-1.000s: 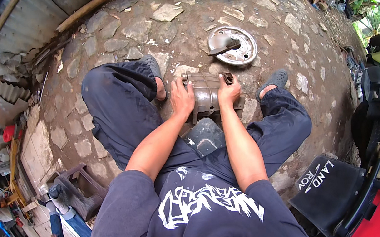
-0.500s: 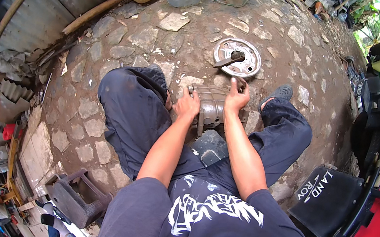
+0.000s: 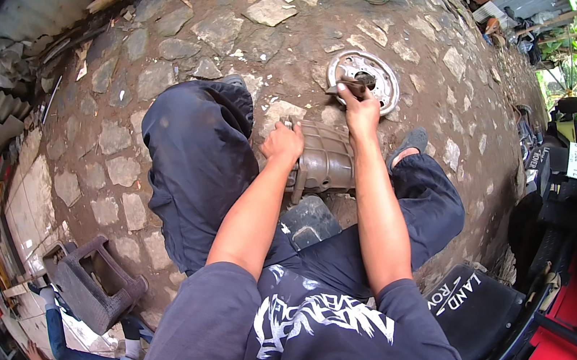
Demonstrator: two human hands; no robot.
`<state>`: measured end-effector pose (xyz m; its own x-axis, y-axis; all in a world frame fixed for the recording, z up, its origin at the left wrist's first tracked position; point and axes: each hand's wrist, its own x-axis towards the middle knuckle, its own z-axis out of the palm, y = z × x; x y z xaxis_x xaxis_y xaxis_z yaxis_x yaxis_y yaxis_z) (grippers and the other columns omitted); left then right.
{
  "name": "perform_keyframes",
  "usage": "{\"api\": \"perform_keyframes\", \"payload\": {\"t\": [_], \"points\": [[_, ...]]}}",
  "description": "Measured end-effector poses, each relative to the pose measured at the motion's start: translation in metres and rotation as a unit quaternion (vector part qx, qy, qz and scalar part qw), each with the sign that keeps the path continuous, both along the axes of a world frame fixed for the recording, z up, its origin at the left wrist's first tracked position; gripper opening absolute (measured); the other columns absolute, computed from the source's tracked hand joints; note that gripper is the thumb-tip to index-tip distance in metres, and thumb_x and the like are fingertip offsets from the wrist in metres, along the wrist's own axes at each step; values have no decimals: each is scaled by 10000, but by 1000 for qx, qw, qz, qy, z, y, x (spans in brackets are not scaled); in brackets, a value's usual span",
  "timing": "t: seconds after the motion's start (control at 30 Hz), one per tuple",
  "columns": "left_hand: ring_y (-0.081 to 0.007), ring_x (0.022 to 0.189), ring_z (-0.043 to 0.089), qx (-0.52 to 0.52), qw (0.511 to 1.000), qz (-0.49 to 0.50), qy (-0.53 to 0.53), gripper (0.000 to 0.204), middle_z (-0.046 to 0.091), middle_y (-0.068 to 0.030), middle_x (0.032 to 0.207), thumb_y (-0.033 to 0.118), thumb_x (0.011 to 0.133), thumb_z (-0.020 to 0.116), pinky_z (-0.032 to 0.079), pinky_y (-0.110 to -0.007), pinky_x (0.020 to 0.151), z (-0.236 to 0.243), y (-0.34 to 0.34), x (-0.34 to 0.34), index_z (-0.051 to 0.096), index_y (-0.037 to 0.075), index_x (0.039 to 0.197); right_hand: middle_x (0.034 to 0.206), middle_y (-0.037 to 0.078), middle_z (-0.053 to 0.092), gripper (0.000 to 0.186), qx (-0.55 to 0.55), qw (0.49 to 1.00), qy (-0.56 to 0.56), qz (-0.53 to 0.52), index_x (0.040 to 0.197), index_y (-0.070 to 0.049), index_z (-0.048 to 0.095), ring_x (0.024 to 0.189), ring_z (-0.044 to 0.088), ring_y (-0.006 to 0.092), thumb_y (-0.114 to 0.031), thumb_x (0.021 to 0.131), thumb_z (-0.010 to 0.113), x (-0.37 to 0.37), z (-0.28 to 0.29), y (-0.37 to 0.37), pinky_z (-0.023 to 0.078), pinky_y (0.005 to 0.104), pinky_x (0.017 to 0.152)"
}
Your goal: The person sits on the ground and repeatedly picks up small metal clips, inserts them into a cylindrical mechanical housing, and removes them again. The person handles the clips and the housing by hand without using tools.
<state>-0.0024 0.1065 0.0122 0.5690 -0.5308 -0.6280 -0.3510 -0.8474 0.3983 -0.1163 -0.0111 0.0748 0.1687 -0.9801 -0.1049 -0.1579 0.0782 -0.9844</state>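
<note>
My left hand curls against the casing, its grip unclear; my right hand pinches the dark bar over the wheel. Best keep the casing steady.

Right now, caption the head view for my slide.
Left hand on ribbed metal casing, right hand at dark bar over wheel rim.

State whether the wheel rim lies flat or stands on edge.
Flat: seen from above, the wheel rim shows its round face.
</note>
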Motion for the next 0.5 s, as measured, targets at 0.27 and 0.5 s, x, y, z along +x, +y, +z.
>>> {"api": "perform_keyframes", "payload": {"t": [0.27, 0.5], "points": [[-449, 1392, 519, 39, 979, 154, 130, 880, 522, -318, 1490, 635, 980, 504, 395, -521, 1166, -58, -21, 26, 321, 22, 1584, 972, 136, 792, 299, -21, 883, 406, 236, 1083, -143, 814, 926, 759, 291, -289, 825, 850, -33, -42, -21, 559, 409, 854], [-403, 1378, 551, 79, 986, 93, 116, 745, 582, -270, 1455, 602, 984, 519, 430, -482, 1153, -52, -34, 20, 498, 61, 1496, 1017, 147, 788, 322, 60, 863, 404, 299, 1071, -152, 815, 978, 754, 298, -256, 774, 884, -47, -93, -24, 561, 400, 898]]}}
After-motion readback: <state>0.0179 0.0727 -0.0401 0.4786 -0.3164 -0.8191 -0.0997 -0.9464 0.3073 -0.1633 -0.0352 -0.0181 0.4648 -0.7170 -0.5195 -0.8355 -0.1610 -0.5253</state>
